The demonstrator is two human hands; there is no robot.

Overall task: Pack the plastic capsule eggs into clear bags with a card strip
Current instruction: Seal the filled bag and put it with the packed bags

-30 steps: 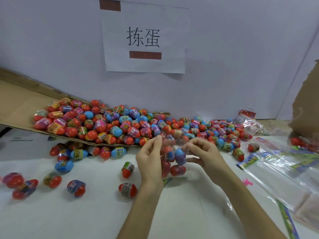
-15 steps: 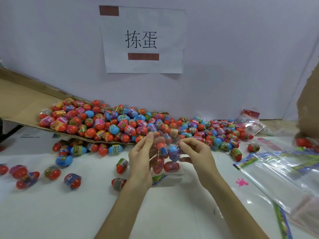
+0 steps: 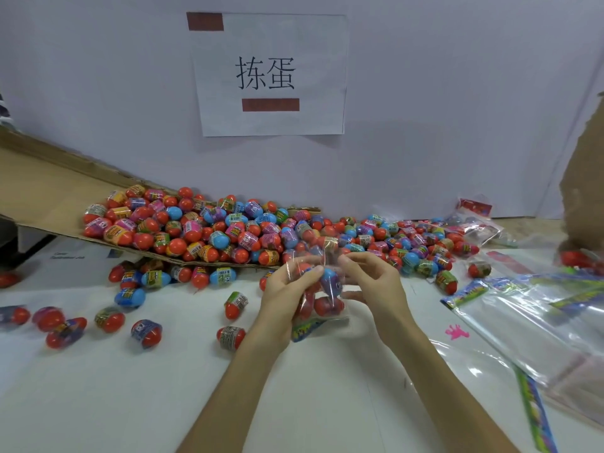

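Both hands hold a clear bag [image 3: 322, 299] upright over the counter [image 3: 147, 397] in the middle of the view; whether its bottom touches the counter I cannot tell. The left hand [image 3: 284, 292] grips the bag's left side, fingers curled round the film. The right hand [image 3: 376, 282] pinches the bag's top edge between thumb and fingertips, its other fingers loosely curled below. Inside the bag a blue egg [image 3: 328, 277] sits high with a red egg [image 3: 327, 305] under it. More red ones show behind the left hand's fingers, but I cannot tell how many. A green and yellow strip [image 3: 307, 330] lies across the bag's bottom, beneath the eggs.

Behind the hands a pile [image 3: 228, 230] of red, blue, pink and orange eggs spreads over a sheet of cardboard [image 3: 49, 191] that slopes down from the left. The pile runs on rightward along the foot of the wall [image 3: 457, 93]. Loose eggs [image 3: 143, 333] are scattered over the counter to the left, two of them near the left wrist. To the right lie empty bags [image 3: 523, 322], flat and overlapping, with printed strips along their edges. A small pink shape [image 3: 457, 331] lies on the counter between them and the right forearm. A paper sign [image 3: 271, 73] with two printed characters hangs on the wall above the pile.
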